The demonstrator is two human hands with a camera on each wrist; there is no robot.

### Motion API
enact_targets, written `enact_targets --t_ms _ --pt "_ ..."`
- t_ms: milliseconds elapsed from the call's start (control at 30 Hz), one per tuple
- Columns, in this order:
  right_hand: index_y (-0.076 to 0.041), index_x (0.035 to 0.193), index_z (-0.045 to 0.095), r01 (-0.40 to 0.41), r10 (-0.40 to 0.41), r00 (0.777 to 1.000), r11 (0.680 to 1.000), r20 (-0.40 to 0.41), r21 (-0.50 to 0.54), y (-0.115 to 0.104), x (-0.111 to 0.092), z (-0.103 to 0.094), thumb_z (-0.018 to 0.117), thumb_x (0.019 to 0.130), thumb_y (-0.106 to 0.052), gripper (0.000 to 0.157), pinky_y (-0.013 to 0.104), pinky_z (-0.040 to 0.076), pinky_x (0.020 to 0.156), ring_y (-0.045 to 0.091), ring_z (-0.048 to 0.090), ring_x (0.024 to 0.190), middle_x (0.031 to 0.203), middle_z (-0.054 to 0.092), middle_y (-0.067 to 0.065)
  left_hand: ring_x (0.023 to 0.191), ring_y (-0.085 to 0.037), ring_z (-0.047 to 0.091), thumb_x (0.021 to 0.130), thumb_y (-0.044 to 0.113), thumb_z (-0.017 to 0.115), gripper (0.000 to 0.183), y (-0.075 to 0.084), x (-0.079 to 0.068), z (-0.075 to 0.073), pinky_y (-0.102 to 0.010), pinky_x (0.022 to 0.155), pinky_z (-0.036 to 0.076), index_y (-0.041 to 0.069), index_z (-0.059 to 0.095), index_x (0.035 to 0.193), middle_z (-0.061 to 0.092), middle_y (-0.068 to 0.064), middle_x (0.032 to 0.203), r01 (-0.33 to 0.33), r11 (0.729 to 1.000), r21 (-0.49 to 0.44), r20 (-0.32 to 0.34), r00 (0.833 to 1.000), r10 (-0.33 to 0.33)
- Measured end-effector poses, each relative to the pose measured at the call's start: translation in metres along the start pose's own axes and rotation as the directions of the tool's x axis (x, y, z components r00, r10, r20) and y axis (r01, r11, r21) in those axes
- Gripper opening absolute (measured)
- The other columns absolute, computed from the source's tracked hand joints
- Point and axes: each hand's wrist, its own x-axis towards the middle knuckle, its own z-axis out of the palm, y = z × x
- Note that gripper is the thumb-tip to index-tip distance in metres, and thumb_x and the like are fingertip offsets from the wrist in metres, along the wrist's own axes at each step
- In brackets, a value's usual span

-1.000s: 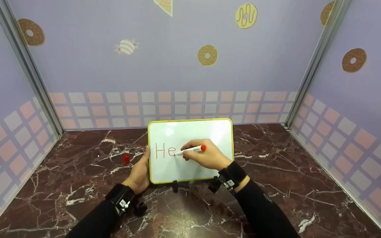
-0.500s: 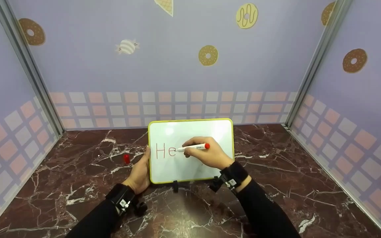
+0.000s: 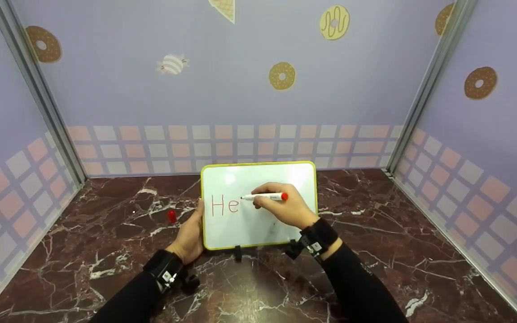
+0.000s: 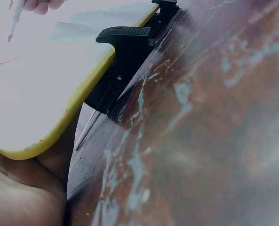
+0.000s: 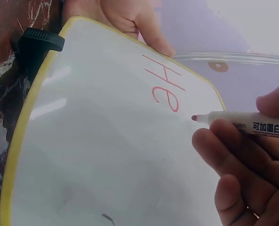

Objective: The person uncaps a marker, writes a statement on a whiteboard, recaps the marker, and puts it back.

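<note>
A small whiteboard (image 3: 258, 233) with a yellow frame leans tilted on a black stand (image 4: 125, 52), "He" lettered in red on its left part. My left hand (image 3: 190, 235) grips the board's left edge, with the fingers hidden behind it and the thumb along the frame. Between thumb and fingers, my right hand (image 3: 287, 204) pinches a white marker pen (image 3: 265, 197) with a red end. In the right wrist view the pen's bare red tip points at the board just beside the "e". A red pen cap (image 3: 171, 216) rests on the table left of my left hand.
The table (image 3: 106, 269) is dark red marble pattern with white veins. Purple walls (image 3: 222, 98) with donut and tile prints enclose it at the back and both sides. Dark smudges mark the board's lower part.
The right hand has moved the marker up and to the right, off the end of the "e", whose lower curve now shows complete. The left hand and board have stayed put.
</note>
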Motion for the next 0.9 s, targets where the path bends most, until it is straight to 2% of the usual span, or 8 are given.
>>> enact_targets --t_ms 167,367,600,900 --pt "-0.006 0.115 0.085 0.005 -0.005 1.0 1.0 -0.003 0.003 0.0002 0.0002 0.0 0.075 0.103 -0.009 0.016 0.027 0.056 0.074 0.014 0.075 0.082 0.094 0.083 -0.002 0.13 -0.036 0.069 0.116 0.069 0.024 0.076 -0.0001 0.0002 0.0 -0.06 0.105 0.057 0.022 0.032 0.175 0.067 -0.013 0.15 0.001 1.0 0.004 0.006 1.0 -0.001" --pt "0.0 0.119 0.083 0.005 -0.005 1.0 1.0 0.009 0.03 0.0016 0.0001 0.0016 0.075 0.105 -0.01 0.018 0.027 0.058 0.076 0.02 0.08 0.087 0.096 0.084 0.0 0.131 -0.036 0.068 0.116 0.069 0.022 0.076 -0.0001 0.0004 0.0003 -0.06 0.106 0.057 0.023 0.032 0.176 0.066 -0.014 0.152 -0.001 1.0 0.004 0.014 1.0 0.001" --pt "0.001 0.12 0.082 0.017 -0.018 1.0 0.998 0.006 0.063 0.0023 -0.0009 0.0028 0.077 0.105 -0.01 0.019 0.024 0.058 0.077 0.031 0.081 0.091 0.097 0.084 0.009 0.127 -0.035 0.07 0.115 0.07 0.027 0.077 -0.0006 -0.0002 0.0002 -0.057 0.103 0.058 0.021 0.038 0.173 0.07 -0.012 0.145 0.0 1.0 0.007 -0.011 1.0 0.0" --pt "0.0 0.121 0.082 0.017 -0.017 1.0 0.998 0.008 0.054 -0.0004 -0.0007 0.0031 0.077 0.105 -0.01 0.02 0.024 0.058 0.076 0.031 0.081 0.091 0.098 0.084 0.01 0.127 -0.035 0.07 0.117 0.068 0.024 0.074 0.0001 0.0004 0.0 -0.058 0.104 0.058 0.021 0.037 0.173 0.07 -0.012 0.146 0.004 1.0 -0.005 -0.006 1.0 -0.004"
